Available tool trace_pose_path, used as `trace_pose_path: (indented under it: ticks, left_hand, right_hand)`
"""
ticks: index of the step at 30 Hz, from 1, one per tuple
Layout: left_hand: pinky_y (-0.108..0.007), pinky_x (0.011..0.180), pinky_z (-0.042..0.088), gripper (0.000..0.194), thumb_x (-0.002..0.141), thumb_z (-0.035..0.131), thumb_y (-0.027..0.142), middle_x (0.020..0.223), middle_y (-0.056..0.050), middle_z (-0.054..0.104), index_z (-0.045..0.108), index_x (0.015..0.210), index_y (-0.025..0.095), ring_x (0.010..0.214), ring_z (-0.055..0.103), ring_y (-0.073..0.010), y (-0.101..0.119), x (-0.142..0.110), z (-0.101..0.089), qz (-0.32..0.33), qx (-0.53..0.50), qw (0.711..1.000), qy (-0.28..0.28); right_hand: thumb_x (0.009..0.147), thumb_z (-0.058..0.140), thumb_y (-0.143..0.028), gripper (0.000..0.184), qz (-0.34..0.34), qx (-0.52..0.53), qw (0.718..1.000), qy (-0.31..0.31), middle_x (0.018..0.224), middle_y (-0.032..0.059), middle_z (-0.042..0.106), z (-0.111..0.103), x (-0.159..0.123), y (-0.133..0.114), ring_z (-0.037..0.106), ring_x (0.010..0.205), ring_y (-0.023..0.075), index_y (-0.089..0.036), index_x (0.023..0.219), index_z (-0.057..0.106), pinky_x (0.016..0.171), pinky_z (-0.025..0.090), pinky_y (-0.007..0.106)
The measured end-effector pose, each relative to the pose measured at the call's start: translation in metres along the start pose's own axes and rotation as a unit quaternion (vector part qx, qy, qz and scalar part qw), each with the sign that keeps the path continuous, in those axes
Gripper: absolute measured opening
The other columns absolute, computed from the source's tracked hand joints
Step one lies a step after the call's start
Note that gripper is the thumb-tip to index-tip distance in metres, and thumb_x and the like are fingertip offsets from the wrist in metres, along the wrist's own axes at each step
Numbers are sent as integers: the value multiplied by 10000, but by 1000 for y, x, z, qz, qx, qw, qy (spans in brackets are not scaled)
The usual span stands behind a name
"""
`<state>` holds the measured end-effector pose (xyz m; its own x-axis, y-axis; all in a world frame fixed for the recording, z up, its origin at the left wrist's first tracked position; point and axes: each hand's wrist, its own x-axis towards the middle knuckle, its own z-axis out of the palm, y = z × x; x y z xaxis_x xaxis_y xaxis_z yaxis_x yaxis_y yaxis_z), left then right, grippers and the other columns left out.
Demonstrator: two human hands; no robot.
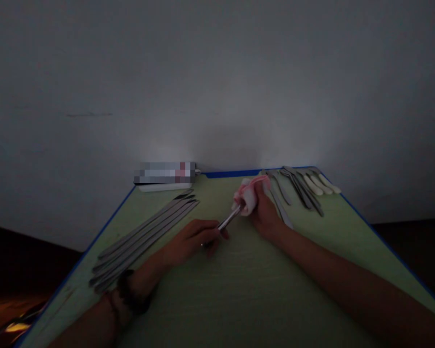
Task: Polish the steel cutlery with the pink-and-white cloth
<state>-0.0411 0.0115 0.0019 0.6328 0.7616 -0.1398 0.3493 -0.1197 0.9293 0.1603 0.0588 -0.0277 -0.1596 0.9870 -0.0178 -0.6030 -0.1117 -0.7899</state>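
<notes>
Pinched in the fingers of my left hand [201, 237] is one end of a shiny metal piece of cutlery [229, 219]. Its other end goes into a folded pink-and-white cloth [247, 197], so I cannot tell its kind. My right hand [266, 212] is closed around this cloth, above the middle of the table. To the left of my left hand lie several metal table knives [145, 239], side by side at a slant. Just beyond my right hand, metal cutlery [281, 191] lies partly hidden behind it.
More metal cutlery [302, 191] and several white-handled pieces [313, 184] lie at the back right of the green table [239, 299], which has a blue edge. A white box-like item [165, 187], its top blurred out, stands at the back left. A pale wall [217, 87] rises directly behind.
</notes>
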Motion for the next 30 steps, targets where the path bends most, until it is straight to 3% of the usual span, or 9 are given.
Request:
trace_pose_path:
  ticks: [3, 8, 13, 17, 22, 25, 30]
  left_hand:
    - [-246, 680, 419, 274, 867, 488, 304, 696, -1, 642, 661, 1031, 168, 699, 581, -158, 0, -2, -4, 27, -10, 999, -36]
    - [-265, 708, 428, 308, 875, 500, 330, 759, -33, 662, 641, 1087, 156, 752, 591, -179, 2, -4, -9, 24, -13, 997, -75]
    - [-235, 656, 399, 309, 909, 429, 365, 673, 18, 524, 641, 1030, 175, 681, 518, -144, 4, -1, -2, 13, 64, 998, 2]
    - [-220, 591, 363, 323, 916, 409, 413, 689, 21, 504, 616, 940, 166, 644, 469, -129, 6, 2, 8, 8, 118, 991, 62]
    - [-212, 520, 334, 399, 920, 367, 443, 659, 28, 479, 612, 1057, 159, 585, 430, -118, 4, 7, 7, -27, 35, 987, 151]
    - [-216, 521, 352, 455, 933, 311, 449, 684, 8, 526, 630, 1047, 145, 580, 450, -118, 3, 7, 5, -31, -22, 992, 124]
    - [-229, 662, 392, 381, 938, 386, 400, 710, 6, 577, 670, 862, 157, 684, 515, -128, 5, 5, 8, 17, 89, 995, 46]
  right_hand:
    - [757, 601, -571, 360, -40, 82, 994, 61, 677, -18, 595, 4, 3, -3, 552, 590, 108, -213, 750, 564, 563, 472, 235]
    - [796, 582, -517, 302, -18, 92, 992, 81, 733, 0, 626, 8, 1, -7, 579, 627, 125, -215, 800, 589, 546, 474, 239]
    - [759, 608, -547, 339, -14, 32, 998, 51, 678, -14, 609, 3, 0, 0, 547, 580, 122, -210, 783, 588, 519, 437, 245]
    - [727, 645, -547, 368, 2, -51, 999, 16, 553, -37, 534, -2, -2, 6, 472, 497, 98, -185, 716, 580, 486, 382, 232]
    - [744, 633, -547, 359, 7, 11, 1000, 0, 688, -5, 626, 1, -2, 2, 565, 640, 124, -192, 785, 594, 609, 455, 252]
    - [752, 621, -559, 355, 1, 51, 999, 3, 712, -4, 643, 3, -1, -2, 583, 649, 127, -209, 796, 586, 620, 478, 257]
    - [756, 602, -581, 379, 12, 65, 998, 10, 645, -3, 631, 6, -2, -5, 572, 592, 126, -203, 783, 584, 584, 483, 254]
